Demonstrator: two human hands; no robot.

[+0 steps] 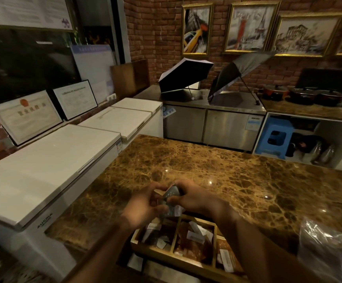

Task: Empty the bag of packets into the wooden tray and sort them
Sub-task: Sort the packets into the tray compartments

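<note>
A wooden tray (193,257) with several compartments sits at the near edge of the brown marble counter (217,160). Dark, brown and white packets lie mixed in its compartments. Just above the tray's far side, my left hand (143,203) and my right hand (192,196) meet around a small bunch of dark packets (171,194). Both hands pinch the bunch, and more packets hang below the fingers. A crumpled clear plastic bag (327,248) lies on the counter at the right.
White chest freezers (49,166) stand to the left of the counter. Behind it are a steel cabinet (213,125) with two open umbrellas (184,75) on top and a shelf with pots (301,94). A blue stool (276,135) is underneath.
</note>
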